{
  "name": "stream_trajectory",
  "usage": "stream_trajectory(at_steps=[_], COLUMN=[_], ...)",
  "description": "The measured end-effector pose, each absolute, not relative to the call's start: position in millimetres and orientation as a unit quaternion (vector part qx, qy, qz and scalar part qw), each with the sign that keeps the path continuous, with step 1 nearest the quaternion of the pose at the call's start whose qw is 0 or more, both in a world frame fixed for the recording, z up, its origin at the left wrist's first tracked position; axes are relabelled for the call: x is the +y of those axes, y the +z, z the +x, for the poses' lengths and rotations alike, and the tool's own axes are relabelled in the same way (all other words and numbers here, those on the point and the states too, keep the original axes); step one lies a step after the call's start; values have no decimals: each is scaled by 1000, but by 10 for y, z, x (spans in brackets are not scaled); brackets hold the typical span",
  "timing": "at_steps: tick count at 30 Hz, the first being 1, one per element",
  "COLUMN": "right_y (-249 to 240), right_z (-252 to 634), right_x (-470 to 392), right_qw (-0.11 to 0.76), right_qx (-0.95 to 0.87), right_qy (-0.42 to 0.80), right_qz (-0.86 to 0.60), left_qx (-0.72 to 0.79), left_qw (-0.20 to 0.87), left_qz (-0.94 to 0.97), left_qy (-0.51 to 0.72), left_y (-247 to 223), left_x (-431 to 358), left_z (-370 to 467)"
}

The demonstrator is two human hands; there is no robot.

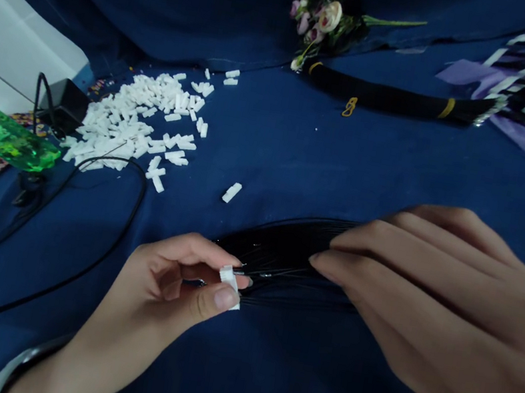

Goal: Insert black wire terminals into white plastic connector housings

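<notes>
Between the thumb and fingers of my left hand (168, 295) is a small white plastic connector housing (229, 279), held upright at a slight tilt. Behind it lies a loose bundle of thin black wires (279, 243) with small shiny metal ends near the left fingertips. My right hand (412, 270) reaches over the bundle from the right, fingers bent together and fingertips at the wires. Its palm and thumb are hidden, so what it pinches is not clear. A single white housing (231, 192) lies on the cloth just beyond the left hand.
A heap of white housings (128, 119) covers the left side of the blue cloth. Beside it are a green bottle (4, 134), a black adapter (63, 104) and a looping cable (139, 202). At the back lie artificial flowers (327, 18) and a banded wire bundle (382, 95).
</notes>
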State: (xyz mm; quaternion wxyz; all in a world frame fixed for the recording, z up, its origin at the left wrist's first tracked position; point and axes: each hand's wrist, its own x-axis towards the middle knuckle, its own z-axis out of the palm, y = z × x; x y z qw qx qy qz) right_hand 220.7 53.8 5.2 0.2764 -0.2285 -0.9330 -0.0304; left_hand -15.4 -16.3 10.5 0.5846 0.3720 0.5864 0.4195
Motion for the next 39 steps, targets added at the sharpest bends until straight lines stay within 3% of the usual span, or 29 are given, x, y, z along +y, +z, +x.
stream_trajectory(at_steps=[19, 39], right_y=[80, -11], right_z=[2184, 2086], right_x=[493, 505], right_qw=[266, 293], right_qx=[-933, -926], right_qy=[-28, -3], right_qz=[-239, -240], left_qx=[600, 599], left_qw=[511, 528], left_qz=[445, 417], left_qy=[426, 434], left_y=[76, 90], left_x=[-162, -160], left_z=[-147, -85])
